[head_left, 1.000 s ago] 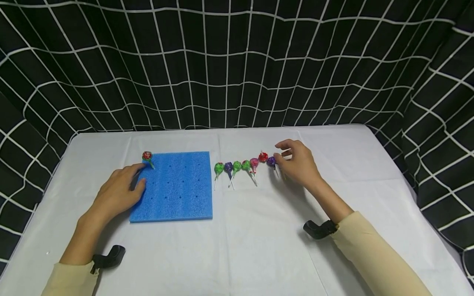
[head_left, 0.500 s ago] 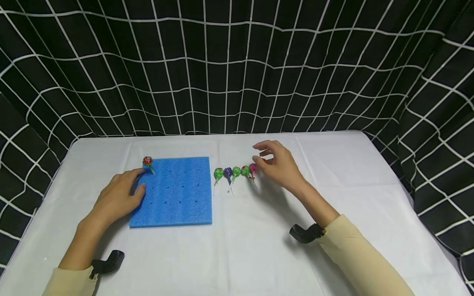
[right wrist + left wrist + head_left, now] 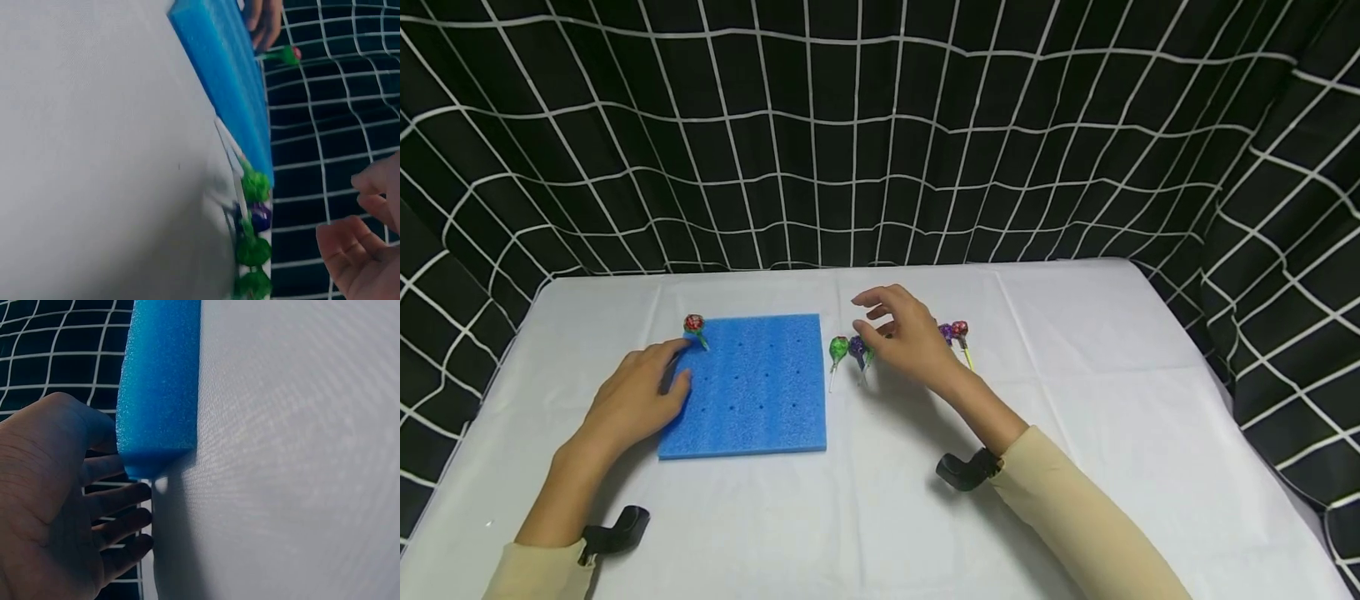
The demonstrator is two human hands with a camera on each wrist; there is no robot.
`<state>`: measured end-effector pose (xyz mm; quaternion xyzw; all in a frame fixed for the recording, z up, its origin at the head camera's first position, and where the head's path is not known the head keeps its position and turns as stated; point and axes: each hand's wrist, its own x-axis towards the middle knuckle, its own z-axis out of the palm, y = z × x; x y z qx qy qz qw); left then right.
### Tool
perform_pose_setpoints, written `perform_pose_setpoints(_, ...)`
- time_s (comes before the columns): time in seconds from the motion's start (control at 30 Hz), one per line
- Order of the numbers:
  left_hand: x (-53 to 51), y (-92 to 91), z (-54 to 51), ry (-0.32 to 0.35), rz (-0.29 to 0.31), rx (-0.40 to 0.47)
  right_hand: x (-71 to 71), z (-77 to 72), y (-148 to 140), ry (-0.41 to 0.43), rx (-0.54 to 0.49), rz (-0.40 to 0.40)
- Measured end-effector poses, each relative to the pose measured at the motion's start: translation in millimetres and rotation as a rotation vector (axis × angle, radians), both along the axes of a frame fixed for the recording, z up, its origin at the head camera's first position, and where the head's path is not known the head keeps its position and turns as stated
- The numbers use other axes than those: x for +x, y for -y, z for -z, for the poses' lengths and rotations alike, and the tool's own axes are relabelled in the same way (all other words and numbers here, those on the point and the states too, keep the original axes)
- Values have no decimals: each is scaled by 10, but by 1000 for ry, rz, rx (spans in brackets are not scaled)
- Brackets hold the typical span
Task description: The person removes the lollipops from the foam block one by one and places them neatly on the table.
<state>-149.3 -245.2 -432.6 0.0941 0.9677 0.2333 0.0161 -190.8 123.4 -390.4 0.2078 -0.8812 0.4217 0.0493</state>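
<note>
A blue foam block (image 3: 752,417) with rows of small holes lies flat on the white-covered table. At its far left corner a red-and-green lollipop (image 3: 694,323) stands upright in the foam. My left hand (image 3: 636,400) rests against the block's left edge, fingers loosely extended. Right of the block, several lollipops lie in a row, among them a green lollipop (image 3: 838,348) and a purple lollipop (image 3: 260,217). Above this row hovers my right hand (image 3: 913,337), fingers parted and holding nothing. It hides the middle lollipops in the head view.
A red lollipop (image 3: 960,329) with a yellow stick lies at the row's right end. Black cloth with a white grid (image 3: 850,150) rises behind the table's far edge. White cloth (image 3: 850,517) covers the table in front of the block.
My right hand has moved left along the row, from the purple lollipop near its right end to above the green ones. The left hand has stayed at the block.
</note>
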Motion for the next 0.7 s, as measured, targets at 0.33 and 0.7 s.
perform_pose_setpoints(0.33, -30, 17, -10, 5, 0, 2, -51, 111, 395, 24, -13, -110)
perform_pose_setpoints(0.7, -20, 10, -1, 14, -10, 0, -63, 166, 783, 107, -97, -154)
